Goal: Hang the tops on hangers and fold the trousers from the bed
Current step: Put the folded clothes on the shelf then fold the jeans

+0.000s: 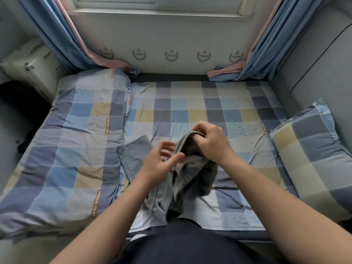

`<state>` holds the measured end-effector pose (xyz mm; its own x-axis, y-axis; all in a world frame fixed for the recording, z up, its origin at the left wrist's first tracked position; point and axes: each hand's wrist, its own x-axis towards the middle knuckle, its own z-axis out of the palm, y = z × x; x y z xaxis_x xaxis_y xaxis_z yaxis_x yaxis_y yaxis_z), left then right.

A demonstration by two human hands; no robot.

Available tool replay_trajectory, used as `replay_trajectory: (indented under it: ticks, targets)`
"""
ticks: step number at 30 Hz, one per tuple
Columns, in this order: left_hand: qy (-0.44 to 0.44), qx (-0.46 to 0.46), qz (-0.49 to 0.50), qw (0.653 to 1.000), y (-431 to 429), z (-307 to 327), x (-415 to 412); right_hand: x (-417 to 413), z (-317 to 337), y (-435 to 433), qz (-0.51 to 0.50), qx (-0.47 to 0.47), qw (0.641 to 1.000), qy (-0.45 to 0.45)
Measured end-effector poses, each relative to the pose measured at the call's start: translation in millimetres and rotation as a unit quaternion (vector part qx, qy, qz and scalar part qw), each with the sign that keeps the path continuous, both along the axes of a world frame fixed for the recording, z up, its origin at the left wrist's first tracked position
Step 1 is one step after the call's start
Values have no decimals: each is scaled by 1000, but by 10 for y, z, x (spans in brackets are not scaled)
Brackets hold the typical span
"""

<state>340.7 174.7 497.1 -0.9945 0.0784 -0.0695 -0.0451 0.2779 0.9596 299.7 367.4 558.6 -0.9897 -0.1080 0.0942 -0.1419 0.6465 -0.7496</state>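
Hands: right hand grips grey trousers waistband; left hand loose-fingered beside fabric, above bed.

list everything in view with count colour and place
sheet: one, blue-tan check, centre
trousers: one, grey, on sheet, partly lifted
duvet: one, same check, left on sheet
pillow: one, same check, right edge
window: one, white frame, top
curtains: two, blue with pink, beside window
crests: five, grey-blue, under window
right hand: one, grips trousers' waistband
left hand: one, fingers loose, by trousers
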Motion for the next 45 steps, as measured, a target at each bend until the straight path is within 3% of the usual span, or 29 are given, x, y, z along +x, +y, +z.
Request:
replay_trajectory:
  ticks: [4,6,9,13,18,22,27,34,40,45]
  targets:
    - [29,-65,17,997,227,-154,107,21,110,-92,45,0,999,-18]
    - [34,-104,52,993,257,-197,80,50,150,-90,53,-41,997,-43]
    - [30,-160,29,986,281,-243,27,65,234,-12,38,-132,987,-79]
    - [50,-204,78,975,248,-319,-108,23,311,207,5,-161,985,-61]
    - [-45,-312,122,941,-282,-621,-241,-9,198,655,-62,-161,984,-44]
    - [-94,-399,158,898,-864,-859,-150,28,9,1007,-43,-85,992,-77]
    - [-129,-399,189,888,-1315,-1026,-33,150,-465,1273,-22,79,982,-170]
    - [-190,-364,273,870,-1352,-1165,184,319,-1097,1243,-165,237,938,-192]
    - [-260,-308,329,854,-1505,-1247,319,497,-1382,1288,-272,202,909,-242]
    - [-329,-257,317,852,-1538,-1316,364,571,-1599,1267,-365,37,860,-354]
